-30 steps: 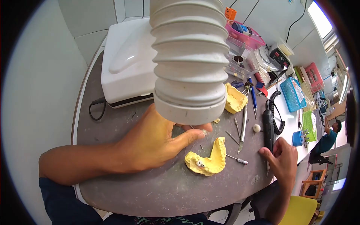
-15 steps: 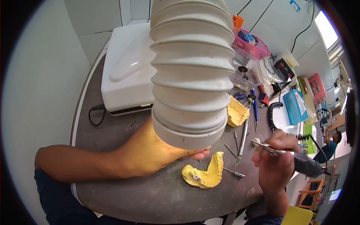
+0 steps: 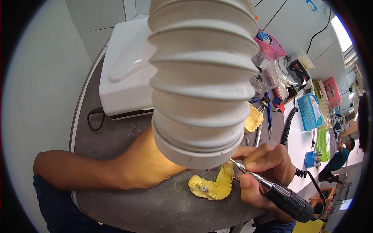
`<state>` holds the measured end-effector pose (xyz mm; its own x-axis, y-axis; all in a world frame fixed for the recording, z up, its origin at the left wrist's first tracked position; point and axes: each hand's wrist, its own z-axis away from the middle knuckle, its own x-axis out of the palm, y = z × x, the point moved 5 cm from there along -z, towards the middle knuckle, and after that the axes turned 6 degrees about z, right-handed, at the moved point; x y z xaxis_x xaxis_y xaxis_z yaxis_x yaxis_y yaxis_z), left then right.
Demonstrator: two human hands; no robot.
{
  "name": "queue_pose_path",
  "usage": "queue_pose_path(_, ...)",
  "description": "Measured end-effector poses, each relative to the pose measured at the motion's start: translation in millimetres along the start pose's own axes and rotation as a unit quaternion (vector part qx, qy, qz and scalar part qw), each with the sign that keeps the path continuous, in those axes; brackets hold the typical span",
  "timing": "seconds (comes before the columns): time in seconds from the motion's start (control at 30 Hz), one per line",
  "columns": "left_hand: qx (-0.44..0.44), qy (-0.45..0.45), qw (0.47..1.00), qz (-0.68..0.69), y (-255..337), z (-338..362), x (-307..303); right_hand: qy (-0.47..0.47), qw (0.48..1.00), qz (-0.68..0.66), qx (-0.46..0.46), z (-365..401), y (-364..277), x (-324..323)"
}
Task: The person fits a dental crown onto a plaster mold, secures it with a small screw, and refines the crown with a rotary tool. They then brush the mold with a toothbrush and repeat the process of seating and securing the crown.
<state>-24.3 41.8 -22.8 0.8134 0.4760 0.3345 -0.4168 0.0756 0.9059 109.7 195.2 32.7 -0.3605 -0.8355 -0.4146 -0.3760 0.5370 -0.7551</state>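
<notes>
My right hand [image 3: 268, 167] grips a black and silver rotary handpiece [image 3: 285, 198] like a pen. The handpiece's thin tip points up and left, by the rim of a wide ribbed suction hose [image 3: 202, 85]. Under that hose goes my left hand [image 3: 155, 165]; its fingers, and anything in them, are hidden. A yellow dental cast [image 3: 219, 188] with a small grey piece on one tooth position lies on the bench just below the hose mouth. Behind the hose, a second, paler dental cast [image 3: 253, 118] shows in part.
A white-lidded machine [image 3: 128, 66] stands at the back left of the grey bench [image 3: 128, 206]. On the right are a blue pen-like tool [image 3: 269, 120], a blue basket [image 3: 309, 112], a green basket [image 3: 322, 141] and a coiled cord [image 3: 287, 128]. Another person [image 3: 338, 159] is farther off.
My right hand has brought the handpiece left to the hose mouth, its tip now at the rim. My left fingertips have gone out of sight behind the hose. The view has shifted slightly.
</notes>
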Motion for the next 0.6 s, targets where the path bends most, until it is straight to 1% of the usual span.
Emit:
queue_pose_path(0.1, -0.001, -0.004, 1.0, 0.014, 5.5, 0.4, 3.8, -0.001, 1.0, -0.003, 0.005, 0.8, 1.5, 1.0)
queue_pose_path(0.17, -0.026, -0.002, 0.998, 0.058, 0.9, 0.8, 3.9, -0.004, 1.0, 0.006, -0.012, -0.1, 0.9, 1.9)
queue_pose_path(0.3, -0.008, -0.006, 1.0, 0.024, -0.9, -0.4, 2.0, -0.012, 1.0, 0.014, -0.015, -0.4, -5.0, 0.3)
queue_pose_path(0.37, -0.014, 0.005, 1.0, 0.02, -3.1, 0.2, 0.4, -0.075, 0.991, 0.004, 0.11, 2.7, -7.2, 1.5)
queue_pose_path(0.5, -0.005, 0.002, 1.0, -0.007, -2.5, -0.2, -0.7, -0.07, 0.991, 0.011, 0.112, 2.8, -7.1, 2.5)
queue_pose_path(0.6, -0.022, 0.001, 1.0, 0.001, -3.2, -0.2, -0.1, -0.069, 0.992, 0.013, 0.108, 2.9, -6.6, 2.3)
